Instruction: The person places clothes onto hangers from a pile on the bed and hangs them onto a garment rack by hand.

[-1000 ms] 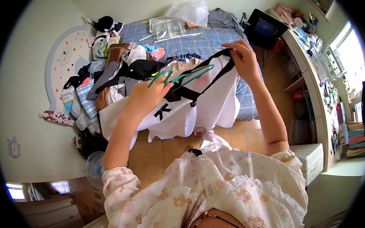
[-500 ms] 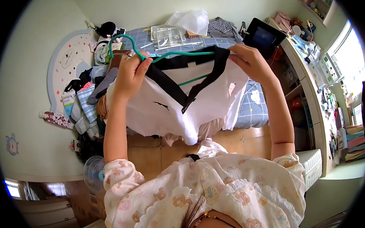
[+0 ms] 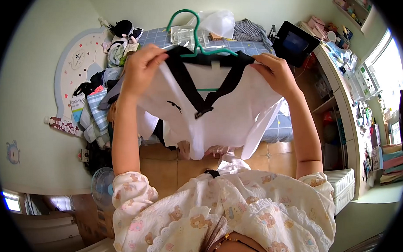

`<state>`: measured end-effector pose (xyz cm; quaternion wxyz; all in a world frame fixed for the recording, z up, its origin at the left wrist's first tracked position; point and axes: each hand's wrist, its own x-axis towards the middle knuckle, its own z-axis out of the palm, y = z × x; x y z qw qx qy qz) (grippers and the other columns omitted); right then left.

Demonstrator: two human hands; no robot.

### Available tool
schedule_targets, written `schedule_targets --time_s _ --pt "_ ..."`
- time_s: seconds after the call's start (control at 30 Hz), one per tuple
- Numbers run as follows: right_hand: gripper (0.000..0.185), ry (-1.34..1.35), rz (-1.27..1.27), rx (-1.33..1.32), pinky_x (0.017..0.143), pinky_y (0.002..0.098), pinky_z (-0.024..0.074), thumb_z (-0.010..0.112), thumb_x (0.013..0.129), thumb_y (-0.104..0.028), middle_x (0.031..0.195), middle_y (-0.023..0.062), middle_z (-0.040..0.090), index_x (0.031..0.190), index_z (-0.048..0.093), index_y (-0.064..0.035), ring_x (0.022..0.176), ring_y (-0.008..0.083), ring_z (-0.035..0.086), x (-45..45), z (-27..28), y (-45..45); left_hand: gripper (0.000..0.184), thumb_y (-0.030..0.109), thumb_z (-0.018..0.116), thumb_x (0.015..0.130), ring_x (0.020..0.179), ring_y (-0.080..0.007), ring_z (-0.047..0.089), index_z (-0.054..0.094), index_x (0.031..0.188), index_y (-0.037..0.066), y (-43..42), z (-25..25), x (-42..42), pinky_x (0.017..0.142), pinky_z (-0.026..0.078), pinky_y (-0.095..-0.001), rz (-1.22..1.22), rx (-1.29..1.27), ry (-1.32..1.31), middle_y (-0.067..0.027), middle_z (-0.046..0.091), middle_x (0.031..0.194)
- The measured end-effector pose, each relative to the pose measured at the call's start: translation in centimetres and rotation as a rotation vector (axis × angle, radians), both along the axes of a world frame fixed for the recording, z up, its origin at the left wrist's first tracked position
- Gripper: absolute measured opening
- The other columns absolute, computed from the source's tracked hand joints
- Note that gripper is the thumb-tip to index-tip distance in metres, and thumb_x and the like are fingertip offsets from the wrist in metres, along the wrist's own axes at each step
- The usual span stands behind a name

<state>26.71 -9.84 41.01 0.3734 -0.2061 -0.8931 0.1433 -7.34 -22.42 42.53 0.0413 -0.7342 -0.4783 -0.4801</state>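
Note:
A white shirt with a black V-shaped collar hangs spread out between my hands. Inside its neck sits a green hanger, its hook pointing up above the collar and its lower bar showing through the neck opening. My left hand is closed on the shirt at the left end of the collar. At the right shoulder, near the collar's other end, my right hand pinches the shirt. Part of the hanger's arms is hidden under the cloth.
Behind the shirt is a bed with a pile of clothes at left, clear plastic racks and a white plastic bag. A cluttered desk and a dark screen stand right. A fan is lower left.
The shirt has been lifted and spread open to face me, with the hanger now inside its neck. My left hand has let go of the hanger and taken hold of the collar's left end.

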Motion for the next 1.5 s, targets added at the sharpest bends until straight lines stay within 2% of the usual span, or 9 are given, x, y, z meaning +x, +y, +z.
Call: schedule_targets --time_s 0.3,0.4,0.43,0.6,0.73,0.93,1.1,1.2,1.5 --pt "0.016 0.132 -0.014 0.016 0.064 0.0284 0.0484 0.066 0.083 -0.004 0.081 0.0111 0.062 0.099 0.065 -0.0003 0.069 0.0252 0.06 0.2 -0.4 -0.4 0.028 0.03 0.059 0.091 0.07 -0.0186 0.058 0.065 0.091 0.003 -2.3 1.0 -0.6 0.062 0.045 -0.0281 -0.034 0.03 -0.002 -0.009 0.061 0.078" --pt "0.021 0.203 0.007 0.045 0.063 0.0254 0.0473 0.067 0.079 0.003 0.081 0.0095 0.06 0.099 0.065 0.0004 0.068 0.0201 0.058 0.6 -0.2 -0.6 0.025 0.029 0.06 0.09 0.069 -0.0257 0.061 0.064 0.093 0.005 -1.5 -0.7 0.8 0.061 0.047 -0.0342 0.092 0.162 0.23 -0.0129 0.062 0.077" --pt "0.021 0.198 0.009 0.047 0.063 0.0259 0.0476 0.067 0.079 0.003 0.082 0.0098 0.061 0.099 0.065 0.0007 0.068 0.0205 0.059 0.8 -0.2 -0.3 0.024 0.029 0.064 0.087 0.063 -0.029 0.061 0.062 0.086 0.006 -2.4 -1.2 0.7 0.055 0.047 -0.0373 0.21 -0.088 0.304 -0.013 0.061 0.07" --pt "0.021 0.165 0.173 0.15 0.073 0.0279 0.0486 0.064 0.079 0.006 0.087 0.0111 0.064 0.1 0.065 0.002 0.077 0.0235 0.061 1.5 -0.2 2.0 0.029 0.028 0.071 0.081 0.052 -0.0253 0.058 0.052 0.073 0.007 -1.9 -3.0 0.7 0.045 0.043 -0.0335 0.332 0.132 0.597 -0.0088 0.056 0.059" --pt "0.023 0.256 0.006 -0.121 0.079 0.0281 0.0482 0.056 0.081 0.011 0.093 0.0123 0.065 0.101 0.065 0.0019 0.088 0.0237 0.061 2.0 1.0 0.9 0.028 0.027 0.072 0.081 0.053 -0.0259 0.058 0.052 0.075 0.007 -1.2 -2.6 1.9 0.046 0.044 -0.0337 0.282 0.168 0.679 -0.0091 0.054 0.057" --pt "0.029 0.328 0.365 0.215 0.093 0.036 0.0438 0.053 0.09 -0.02 0.109 0.0163 0.065 0.103 0.067 0.0018 0.104 0.0285 0.06 2.8 4.3 1.1 0.027 0.025 0.072 0.081 0.055 -0.0301 0.059 0.055 0.076 0.005 -0.6 -2.9 1.6 0.048 0.046 -0.0374 0.453 0.203 0.439 -0.0111 0.057 0.059" --pt "0.035 0.001 0.02 0.257 0.083 0.0371 0.049 0.065 0.085 -0.016 0.103 0.0126 0.063 0.119 0.06 -0.0072 0.092 0.032 0.061 3.0 4.1 0.2 0.023 0.024 0.071 0.082 0.056 -0.0319 0.059 0.058 0.081 0.005 0.2 -2.6 1.3 0.049 0.045 -0.0389 0.402 0.324 0.402 -0.0114 0.057 0.06" --pt "0.019 -0.102 -0.065 0.184 0.068 0.0377 0.05 0.06 0.089 -0.017 0.09 0.0133 0.062 0.103 0.059 -0.0053 0.078 0.0345 0.061 2.1 3.0 0.2 0.022 0.023 0.071 0.082 0.057 -0.0314 0.058 0.058 0.081 0.005 0.1 -2.2 1.6 0.049 0.045 -0.0384 0.363 0.293 0.406 -0.0105 0.059 0.063" --pt "0.011 -0.21 -0.038 0.396 0.067 0.0389 0.0517 0.055 0.087 -0.011 0.086 0.0094 0.063 0.098 0.057 -0.0095 0.078 0.0321 0.062 1.2 -1.5 2.3 0.021 0.024 0.067 0.086 0.054 -0.0242 0.055 0.056 0.078 0.008 -1.1 2.2 0.8 0.048 0.042 -0.0327 0.335 0.372 0.651 -0.0045 0.056 0.063"
